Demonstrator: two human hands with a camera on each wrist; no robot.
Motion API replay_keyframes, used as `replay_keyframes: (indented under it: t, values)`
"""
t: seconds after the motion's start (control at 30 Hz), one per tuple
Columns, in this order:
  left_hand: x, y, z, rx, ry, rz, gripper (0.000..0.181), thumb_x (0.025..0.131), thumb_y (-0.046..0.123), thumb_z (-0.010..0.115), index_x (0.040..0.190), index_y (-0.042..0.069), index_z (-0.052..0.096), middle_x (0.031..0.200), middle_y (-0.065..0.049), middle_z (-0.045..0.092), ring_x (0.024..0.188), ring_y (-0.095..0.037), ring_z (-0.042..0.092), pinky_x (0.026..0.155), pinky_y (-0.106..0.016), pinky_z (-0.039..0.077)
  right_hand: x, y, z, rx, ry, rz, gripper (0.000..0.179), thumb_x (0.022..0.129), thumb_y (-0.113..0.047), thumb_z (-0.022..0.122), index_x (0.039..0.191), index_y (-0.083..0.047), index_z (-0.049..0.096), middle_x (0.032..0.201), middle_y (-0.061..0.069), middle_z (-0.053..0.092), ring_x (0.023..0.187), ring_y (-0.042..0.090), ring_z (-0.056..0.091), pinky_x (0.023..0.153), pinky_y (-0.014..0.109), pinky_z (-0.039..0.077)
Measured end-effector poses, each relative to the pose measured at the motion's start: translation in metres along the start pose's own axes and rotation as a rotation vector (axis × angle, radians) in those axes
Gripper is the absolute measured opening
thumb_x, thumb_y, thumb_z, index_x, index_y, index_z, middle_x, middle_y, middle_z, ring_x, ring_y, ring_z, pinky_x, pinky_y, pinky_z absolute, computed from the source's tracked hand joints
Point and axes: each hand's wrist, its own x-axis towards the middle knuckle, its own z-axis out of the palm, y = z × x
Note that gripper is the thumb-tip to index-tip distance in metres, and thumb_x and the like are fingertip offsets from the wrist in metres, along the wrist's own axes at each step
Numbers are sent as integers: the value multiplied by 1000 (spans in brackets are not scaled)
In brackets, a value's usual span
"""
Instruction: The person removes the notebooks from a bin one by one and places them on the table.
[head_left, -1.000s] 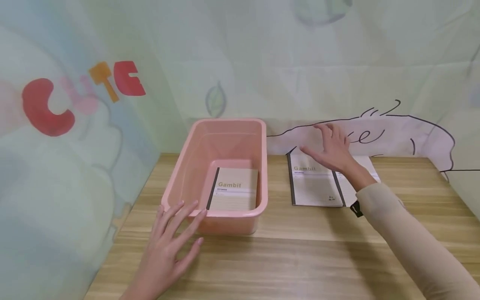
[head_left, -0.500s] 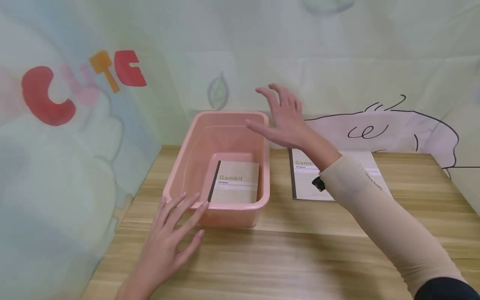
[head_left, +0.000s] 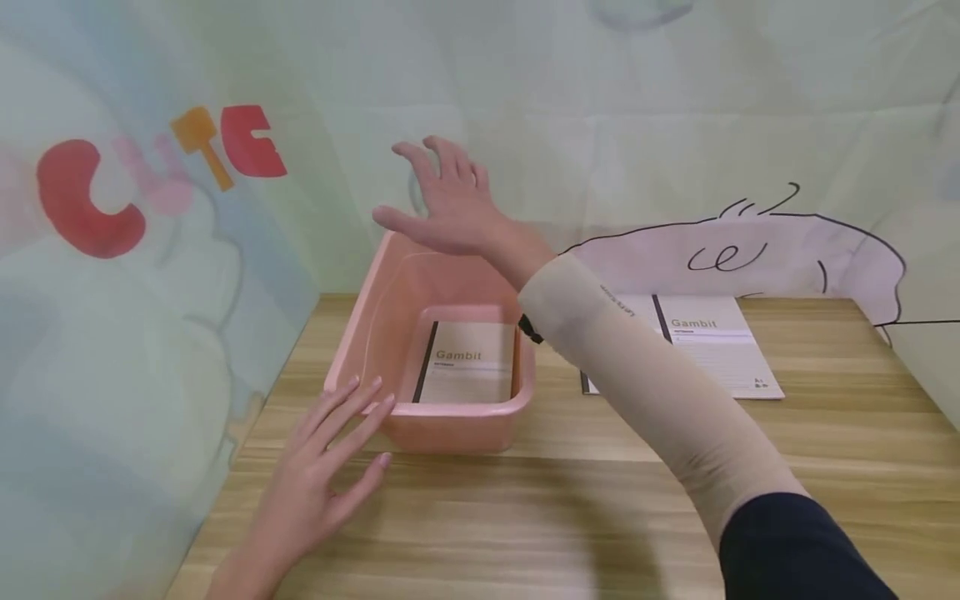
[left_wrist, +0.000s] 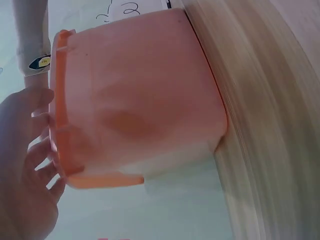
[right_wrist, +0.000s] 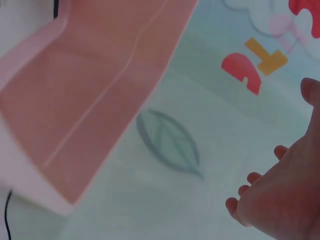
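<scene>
A pink plastic bin (head_left: 450, 410) stands on the table, and inside it, toward the near right, lies a notebook (head_left: 468, 375) marked Gambit with a dark spine. My left hand (head_left: 318, 467) is at the bin's near left corner, fingers spread and fingertips at the rim. In the left wrist view those fingers (left_wrist: 42, 155) reach along the rim. My right hand (head_left: 453, 204) hovers over the bin's far end, holding nothing, with its fingers apart and slightly bent. Two more Gambit notebooks lie at the right; the right one (head_left: 716, 350) shows well, while my forearm covers much of the left one.
The wooden table (head_left: 465, 525) meets a printed cloth backdrop (head_left: 637, 167) behind the bin. Another cloth wall (head_left: 112, 375) with coloured letters rises on the left. My right sleeve (head_left: 637, 367) crosses above the table between the bin and the notebooks.
My right hand has moved left from above the notebooks on the right to over the bin's far end, still holding nothing. The left hand has stayed near the bin's corner.
</scene>
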Motion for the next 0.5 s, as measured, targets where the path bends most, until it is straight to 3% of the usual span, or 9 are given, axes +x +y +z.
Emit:
replay_keyframes:
  t: [0.3,0.4,0.5]
  values:
    - [2,-11,2,-51,20,-1,52,110,46,54,145,8,66,152,-10,62,151,-32,45,132,-47,20,19,-15,41,56,-109,130,82,104,-71,43,170,-35,10,176,4,6,162,25,8,129,48,16]
    - [4,-13,4,-91,49,21,49,109,42,56,141,6,68,148,-12,65,150,-31,47,132,-47,22,21,-11,55,70,-148,151,81,105,-70,42,170,-32,12,176,6,10,162,26,11,130,48,19]
    - [7,-14,8,-128,69,53,46,109,37,57,139,5,70,146,-13,66,149,-30,49,131,-48,25,23,0,72,62,-173,168,68,110,-61,32,167,-27,21,172,7,18,159,27,16,128,48,21]
